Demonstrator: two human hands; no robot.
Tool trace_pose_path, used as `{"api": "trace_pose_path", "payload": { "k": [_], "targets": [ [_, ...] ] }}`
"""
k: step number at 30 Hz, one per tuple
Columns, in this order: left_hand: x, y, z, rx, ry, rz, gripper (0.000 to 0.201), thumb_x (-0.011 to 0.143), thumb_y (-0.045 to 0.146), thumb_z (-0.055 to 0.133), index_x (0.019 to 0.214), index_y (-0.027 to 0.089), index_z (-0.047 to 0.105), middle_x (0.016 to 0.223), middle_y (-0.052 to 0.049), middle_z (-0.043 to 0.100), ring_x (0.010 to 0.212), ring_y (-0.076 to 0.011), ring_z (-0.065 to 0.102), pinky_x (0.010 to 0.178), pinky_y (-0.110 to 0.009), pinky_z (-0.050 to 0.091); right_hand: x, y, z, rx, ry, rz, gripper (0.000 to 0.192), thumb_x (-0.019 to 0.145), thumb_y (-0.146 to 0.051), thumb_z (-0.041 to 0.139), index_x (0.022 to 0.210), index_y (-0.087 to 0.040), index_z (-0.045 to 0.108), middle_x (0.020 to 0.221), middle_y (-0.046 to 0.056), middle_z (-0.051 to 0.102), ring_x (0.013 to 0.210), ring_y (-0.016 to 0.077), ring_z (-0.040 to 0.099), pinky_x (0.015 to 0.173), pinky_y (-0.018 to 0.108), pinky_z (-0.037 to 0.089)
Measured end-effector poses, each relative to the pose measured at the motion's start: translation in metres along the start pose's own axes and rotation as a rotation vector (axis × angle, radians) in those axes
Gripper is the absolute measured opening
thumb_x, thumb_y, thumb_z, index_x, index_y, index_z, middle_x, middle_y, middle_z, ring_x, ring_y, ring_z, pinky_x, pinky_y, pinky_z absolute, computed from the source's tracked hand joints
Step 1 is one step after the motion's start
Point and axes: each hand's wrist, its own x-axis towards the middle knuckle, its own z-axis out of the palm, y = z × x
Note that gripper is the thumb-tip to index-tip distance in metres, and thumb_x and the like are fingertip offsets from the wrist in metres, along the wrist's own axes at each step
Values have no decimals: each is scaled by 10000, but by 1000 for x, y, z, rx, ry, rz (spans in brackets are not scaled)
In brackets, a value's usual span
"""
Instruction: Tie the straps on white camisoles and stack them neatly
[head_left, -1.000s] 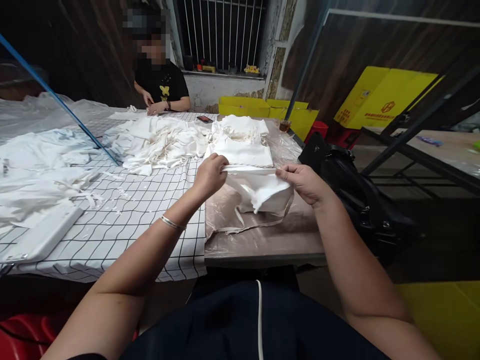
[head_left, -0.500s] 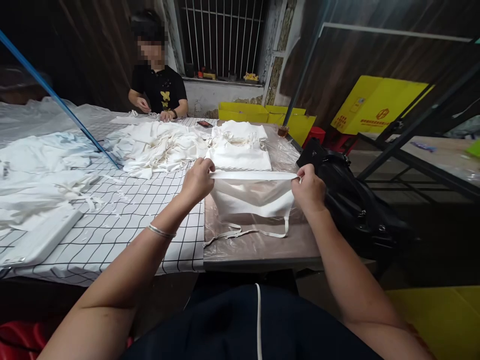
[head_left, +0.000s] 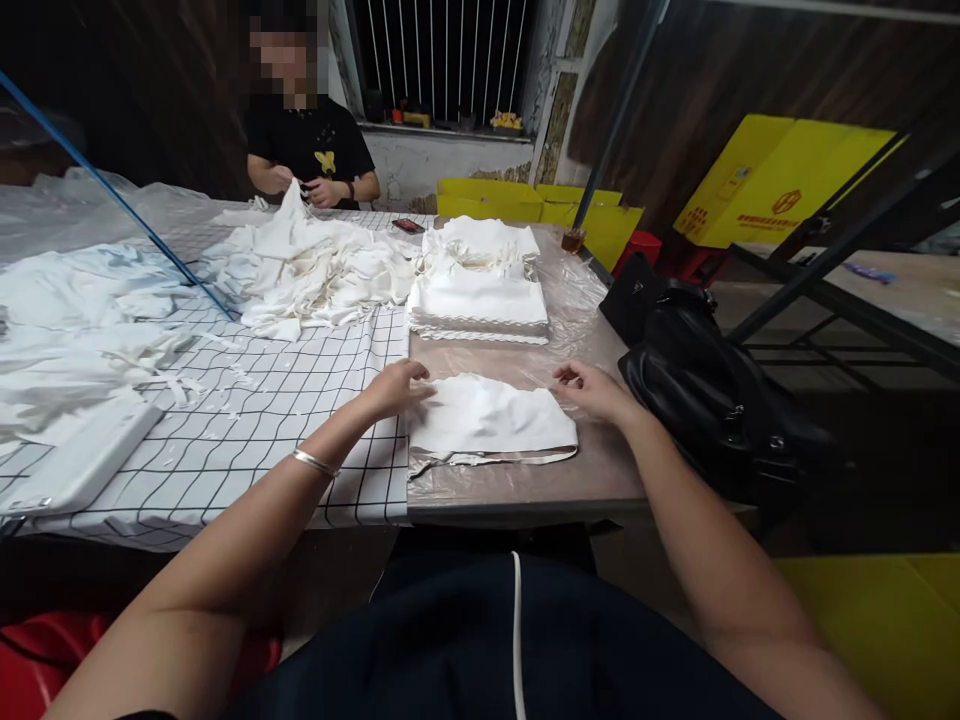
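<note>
A white strappy bra top point(head_left: 491, 418) lies flat on the plastic-covered part of the table in front of me, with its thin straps along the near edge. My left hand point(head_left: 401, 388) is at its upper left corner, fingers loosely bent and apart; whether the fingertips touch the cloth I cannot tell. By the upper right corner is my right hand point(head_left: 591, 390), fingers curled a little and holding nothing. Just beyond the top stands a neat stack of folded white garments point(head_left: 480, 298), with a second folded stack point(head_left: 480, 238) behind it.
Loose white garments point(head_left: 322, 265) are heaped left of the stacks. A white flat box point(head_left: 90, 455) lies at the near left. A blue pole point(head_left: 120, 195) slants over the table. At the right sits a black bag point(head_left: 697, 370). A co-worker point(head_left: 311, 150) handles white cloth across the table.
The bra top, stretched between both hands and raised before, now lies flat on the table. My hands have lowered and let go of its band. The co-worker has lifted some white cloth.
</note>
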Motion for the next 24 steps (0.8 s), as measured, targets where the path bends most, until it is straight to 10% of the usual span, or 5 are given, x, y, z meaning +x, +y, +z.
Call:
{"api": "trace_pose_path", "payload": {
  "k": [7, 16, 24],
  "targets": [
    [10, 7, 7, -33, -171, -47, 120, 660, 306, 663, 708, 205, 621, 718, -19, 635, 730, -208, 592, 700, -319, 420, 28, 1, 27, -18, -274, -55, 223, 582, -293, 709, 751, -174, 626, 725, -18, 600, 659, 119, 491, 602, 223, 388],
    [16, 4, -47, -978, 31, 61, 229, 532, 231, 701, 561, 187, 478, 757, -18, 629, 725, -151, 568, 714, -319, 464, 13, -25, -7, 226, -607, 48, 387, 562, -450, 806, 724, -139, 641, 640, -40, 566, 596, 102, 495, 567, 220, 364],
    [20, 2, -123, -571, -118, 125, 214, 564, 293, 704, 762, 217, 732, 766, -60, 665, 711, -188, 585, 684, -329, 481, 15, -54, -57, -53, -630, -56, 345, 577, -482, 809, 657, -155, 735, 619, -3, 642, 619, 141, 545, 598, 250, 390]
  ]
}}
